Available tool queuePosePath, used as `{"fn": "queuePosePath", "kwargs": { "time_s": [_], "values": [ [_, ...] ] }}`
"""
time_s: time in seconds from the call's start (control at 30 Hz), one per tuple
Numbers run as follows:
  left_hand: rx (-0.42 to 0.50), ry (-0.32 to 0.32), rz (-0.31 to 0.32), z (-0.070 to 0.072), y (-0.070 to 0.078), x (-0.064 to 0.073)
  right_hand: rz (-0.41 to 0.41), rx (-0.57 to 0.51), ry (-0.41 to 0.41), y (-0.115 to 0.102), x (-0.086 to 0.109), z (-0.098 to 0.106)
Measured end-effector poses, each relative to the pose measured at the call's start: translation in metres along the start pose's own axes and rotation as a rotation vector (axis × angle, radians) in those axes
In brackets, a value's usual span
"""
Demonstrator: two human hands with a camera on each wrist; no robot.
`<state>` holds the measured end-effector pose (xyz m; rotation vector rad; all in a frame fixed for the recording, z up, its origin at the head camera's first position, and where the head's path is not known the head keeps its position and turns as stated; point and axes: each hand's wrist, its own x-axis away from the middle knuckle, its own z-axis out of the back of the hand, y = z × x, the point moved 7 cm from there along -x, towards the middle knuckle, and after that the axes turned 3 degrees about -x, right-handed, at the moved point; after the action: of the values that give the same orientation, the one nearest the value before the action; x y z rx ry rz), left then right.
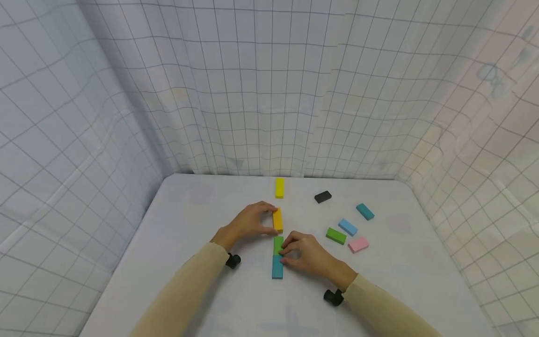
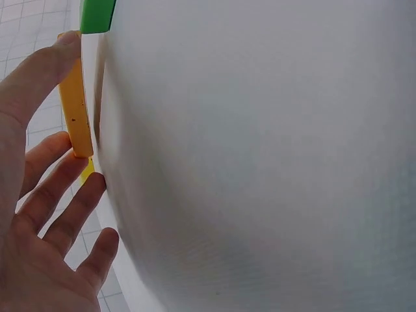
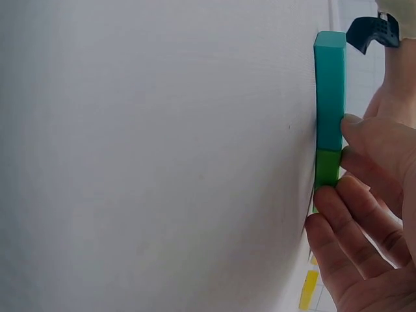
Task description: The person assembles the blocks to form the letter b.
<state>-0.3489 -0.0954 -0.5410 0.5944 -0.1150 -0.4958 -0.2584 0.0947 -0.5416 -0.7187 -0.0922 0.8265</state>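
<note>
If the blocks are to line up, steady the near pair

Nearest, a teal rectangular block (image 1: 277, 268) abuts a green rectangular block (image 1: 278, 244); the right hand (image 1: 309, 254), loosely bent, touches their sides without pinching. Beyond, the left hand (image 1: 250, 220) pinches an orange rectangular block (image 1: 277, 221) by its ends: best kept straight.

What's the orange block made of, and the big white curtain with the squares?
The orange block looks like painted wood, maybe plastic: smooth, evenly coloured, with small dark specks. The curtain seems thin, matte cloth, possibly plastic sheeting: its dark lines bend along soft folds.
</note>
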Motion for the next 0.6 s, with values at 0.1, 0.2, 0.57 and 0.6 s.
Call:
{"fn": "queuePosePath", "kwargs": {
  "time_s": [0.1,0.2,0.57,0.6],
  "values": [
    [-0.002,-0.011,-0.003,-0.0007,-0.0009,-0.0001,-0.01,-0.003,-0.004,0.0005,-0.0003,0.0],
    [-0.004,-0.026,0.0,-0.0007,-0.0005,0.0008,-0.018,-0.004,-0.005,0.0008,0.0,-0.0003],
    [-0.009,-0.058,-0.016,-0.001,0.0017,0.0017,-0.026,-0.011,-0.002,0.0039,-0.0002,-0.0018],
    [-0.01,-0.057,-0.018,-0.0011,0.0017,0.0018,-0.023,-0.011,-0.001,0.0039,-0.0002,-0.0019]
  ]
}}
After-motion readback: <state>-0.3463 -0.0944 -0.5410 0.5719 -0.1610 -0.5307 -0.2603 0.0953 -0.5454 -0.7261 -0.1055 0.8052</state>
